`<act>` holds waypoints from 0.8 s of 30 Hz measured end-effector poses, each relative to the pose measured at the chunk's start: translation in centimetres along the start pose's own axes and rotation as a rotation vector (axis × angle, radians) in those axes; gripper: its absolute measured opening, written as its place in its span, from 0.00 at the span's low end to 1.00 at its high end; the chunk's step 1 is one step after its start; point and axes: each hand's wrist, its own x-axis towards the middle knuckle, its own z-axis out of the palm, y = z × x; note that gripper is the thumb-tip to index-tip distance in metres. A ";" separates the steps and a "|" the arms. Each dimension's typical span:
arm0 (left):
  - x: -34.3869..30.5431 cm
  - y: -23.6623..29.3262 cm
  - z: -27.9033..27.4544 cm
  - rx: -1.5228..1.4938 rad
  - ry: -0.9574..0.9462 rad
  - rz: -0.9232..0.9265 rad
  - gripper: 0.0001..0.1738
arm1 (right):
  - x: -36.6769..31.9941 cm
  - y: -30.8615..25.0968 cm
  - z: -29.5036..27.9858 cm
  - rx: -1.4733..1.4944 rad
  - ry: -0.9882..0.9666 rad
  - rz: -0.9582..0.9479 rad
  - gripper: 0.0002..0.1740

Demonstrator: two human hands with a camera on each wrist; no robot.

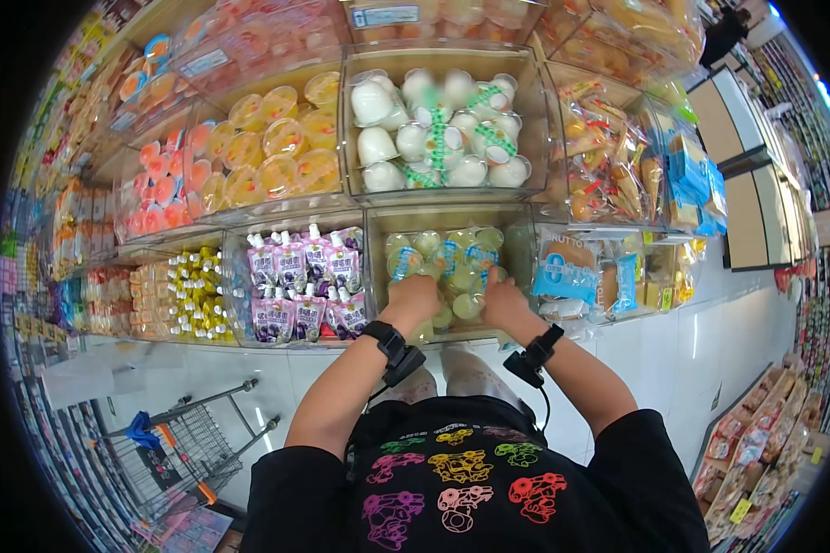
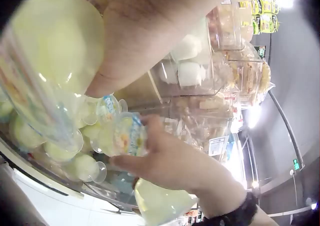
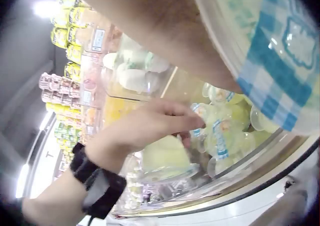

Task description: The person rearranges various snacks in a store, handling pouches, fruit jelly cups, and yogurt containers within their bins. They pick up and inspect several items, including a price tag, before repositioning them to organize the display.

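Both hands are down in a clear bin (image 1: pixel 378 241) of pale green jelly cups (image 1: pixel 468 305), some with blue-printed lids. My left hand (image 1: pixel 415 300) holds one jelly cup (image 3: pixel 164 158) under its palm, its fingers reaching over the cups in the bin. A second jelly cup (image 2: pixel 165 201) is held against the palm of my right hand (image 1: pixel 504 302). That hand's thumb and fingers (image 2: pixel 155 132) are also at another cup (image 2: pixel 120 136) with a blue-printed lid. A blue-checked lid (image 3: pixel 277 61) shows close up in the right wrist view.
White egg-shaped cups (image 1: pixel 413 143) fill the bin behind. Purple pouches (image 1: pixel 290 263) stand on the left, and blue-and-white packs (image 1: pixel 565 272) on the right. A shopping cart (image 1: pixel 194 442) is on the floor at lower left. Another person (image 1: pixel 727 35) is far back right.
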 end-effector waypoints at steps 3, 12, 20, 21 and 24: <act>-1.2 -1.0 0.6 -0.080 0.036 0.034 0.16 | 3.1 1.9 4.0 -0.025 0.001 0.011 0.42; -2.0 -2.2 0.8 -0.183 0.067 0.094 0.16 | 1.7 0.6 -0.3 -0.106 -0.071 -0.085 0.45; -1.6 -3.0 1.0 -0.410 0.164 0.124 0.14 | 2.9 1.7 1.9 -0.137 -0.006 -0.096 0.45; -1.6 -3.2 0.9 -0.465 0.172 0.103 0.16 | 1.7 1.1 0.1 -0.063 0.031 -0.104 0.43; -1.1 -3.0 1.3 -0.678 -0.093 0.162 0.22 | -1.1 -0.5 -4.9 0.526 0.118 -0.136 0.30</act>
